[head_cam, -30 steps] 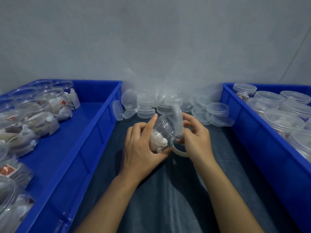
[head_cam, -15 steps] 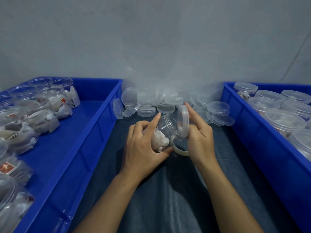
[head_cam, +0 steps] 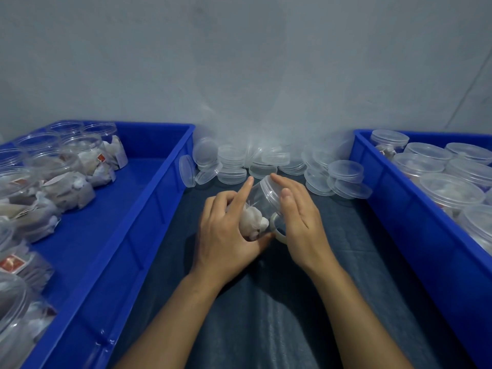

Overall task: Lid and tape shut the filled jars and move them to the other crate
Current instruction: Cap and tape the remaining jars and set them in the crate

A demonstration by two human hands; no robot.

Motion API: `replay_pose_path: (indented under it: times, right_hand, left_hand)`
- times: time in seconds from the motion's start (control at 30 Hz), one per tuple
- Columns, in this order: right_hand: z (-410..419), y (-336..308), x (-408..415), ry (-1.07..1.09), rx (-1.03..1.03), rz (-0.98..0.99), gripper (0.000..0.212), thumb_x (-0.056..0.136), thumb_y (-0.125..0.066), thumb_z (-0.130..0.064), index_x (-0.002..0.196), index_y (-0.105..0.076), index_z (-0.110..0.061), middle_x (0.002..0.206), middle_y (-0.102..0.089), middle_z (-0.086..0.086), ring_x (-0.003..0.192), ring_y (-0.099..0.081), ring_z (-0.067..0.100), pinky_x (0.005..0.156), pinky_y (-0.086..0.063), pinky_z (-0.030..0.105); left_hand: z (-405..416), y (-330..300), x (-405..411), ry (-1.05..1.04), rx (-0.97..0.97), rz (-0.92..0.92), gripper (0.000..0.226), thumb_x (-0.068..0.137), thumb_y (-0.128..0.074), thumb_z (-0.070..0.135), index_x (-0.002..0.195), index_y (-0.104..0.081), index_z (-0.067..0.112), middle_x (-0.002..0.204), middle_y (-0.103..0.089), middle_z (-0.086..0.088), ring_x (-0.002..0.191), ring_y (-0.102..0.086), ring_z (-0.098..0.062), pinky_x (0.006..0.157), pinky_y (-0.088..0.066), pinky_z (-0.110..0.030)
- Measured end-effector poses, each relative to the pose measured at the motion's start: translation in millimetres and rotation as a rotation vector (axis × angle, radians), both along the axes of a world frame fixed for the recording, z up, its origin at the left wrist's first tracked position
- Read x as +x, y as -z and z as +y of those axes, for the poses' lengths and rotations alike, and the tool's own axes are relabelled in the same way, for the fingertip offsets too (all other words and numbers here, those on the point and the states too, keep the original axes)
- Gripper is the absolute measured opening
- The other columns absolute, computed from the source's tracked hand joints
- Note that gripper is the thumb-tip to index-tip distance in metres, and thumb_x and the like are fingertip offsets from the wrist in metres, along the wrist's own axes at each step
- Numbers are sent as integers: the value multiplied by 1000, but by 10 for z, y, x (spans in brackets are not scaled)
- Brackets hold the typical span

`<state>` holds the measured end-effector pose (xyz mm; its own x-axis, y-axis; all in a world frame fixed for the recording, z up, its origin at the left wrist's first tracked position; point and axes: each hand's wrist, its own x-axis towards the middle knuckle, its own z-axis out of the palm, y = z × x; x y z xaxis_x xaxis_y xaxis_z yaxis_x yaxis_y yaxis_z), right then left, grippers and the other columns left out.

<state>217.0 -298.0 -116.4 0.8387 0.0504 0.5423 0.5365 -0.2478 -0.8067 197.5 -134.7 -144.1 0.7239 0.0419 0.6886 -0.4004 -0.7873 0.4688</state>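
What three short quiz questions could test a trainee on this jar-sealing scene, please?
1. True or false: the left hand holds the jar tilted on its side.
2. Which crate holds jars that already have lids? A) left crate B) right crate
3. Fill in: the right hand presses the ___ onto the jar's mouth with flat fingers.

Key: 1 true; 2 B; 3 lid.
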Motion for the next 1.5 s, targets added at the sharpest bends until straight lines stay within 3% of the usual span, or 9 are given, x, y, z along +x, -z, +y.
replay_pose_path:
  times: [0.17, 0.4, 0.63, 0.77, 0.97, 1.17, 1.3, 1.43, 1.5]
  right_hand:
    - [1, 63, 25, -34, 122, 138, 47, 106, -34, -46, 143, -60, -31, 142, -58, -16, 131, -59, 19, 110, -47, 57]
    - [-33, 38, 43, -45, 180, 75, 44, 107, -37, -35, 138, -64, -19, 139, -65, -2, 133, -59, 17, 113, -45, 54]
    - [-66, -12, -5, -104, 194, 69, 46, 106, -34, -26, 134, -67, -9, 131, -71, 6, 125, -65, 25, 108, -49, 57]
    - [-72, -15, 0, -91, 165, 65, 43, 107, -36, -28, 132, -68, -13, 131, -70, 3, 126, -65, 22, 108, -49, 54]
    - [-49, 9, 7, 49, -44, 105, 46, 105, -35, -47, 136, -64, -28, 131, -65, -13, 127, -57, 3, 109, -45, 35]
    - [-154, -50, -14, -37, -4, 177, 52, 96, -50, -51, 144, -59, -33, 136, -61, -18, 123, -56, -9, 98, -44, 17]
    - [-166, -80, -25, -247, 52, 181, 58, 93, -55, -30, 151, -53, -27, 148, -58, -11, 136, -51, -3, 111, -41, 19]
    - [-170, -97, -32, -212, 84, 188, 55, 90, -62, -34, 144, -58, -35, 134, -66, -9, 129, -56, -4, 103, -47, 19]
    - [-131, -96, -38, -117, 88, 218, 52, 87, -65, -42, 138, -61, -40, 128, -66, -15, 130, -56, -4, 107, -50, 31]
  left_hand:
    - [6, -27, -32, 9, -77, -8, 95, 66, -82, 56, 151, -52, 27, 125, -65, 16, 111, -53, -9, 98, -35, -6]
    - [33, -72, -77, 156, -272, 216, 82, 60, -87, 63, 134, -60, 40, 109, -72, 16, 102, -69, -7, 92, -57, -33]
    - [75, -76, -43, 430, -556, 383, 58, 67, -86, 54, 119, -69, 34, 105, -76, 6, 100, -73, -17, 89, -57, -34]
    - [30, -60, -58, 357, -464, 317, 67, 66, -87, 58, 126, -65, 38, 113, -73, 20, 105, -70, -4, 87, -51, -14]
    - [35, -72, -39, 46, -82, 61, 85, 65, -84, 61, 142, -59, 36, 123, -62, 26, 110, -54, -3, 93, -44, -14]
    - [124, -39, 0, 64, -289, 195, 84, 65, -88, 62, 140, -52, 48, 120, -64, 22, 114, -60, -3, 96, -52, -27]
    - [160, -63, -20, 250, -346, 285, 75, 69, -87, 60, 136, -55, 49, 113, -73, 13, 106, -71, -11, 92, -60, -42]
    - [125, -49, -34, 293, -325, 324, 76, 69, -87, 65, 136, -55, 52, 112, -73, 17, 105, -71, -7, 89, -59, -32]
    - [115, -66, -32, 197, -215, 252, 86, 66, -88, 67, 142, -52, 51, 122, -67, 21, 114, -63, -2, 94, -54, -28]
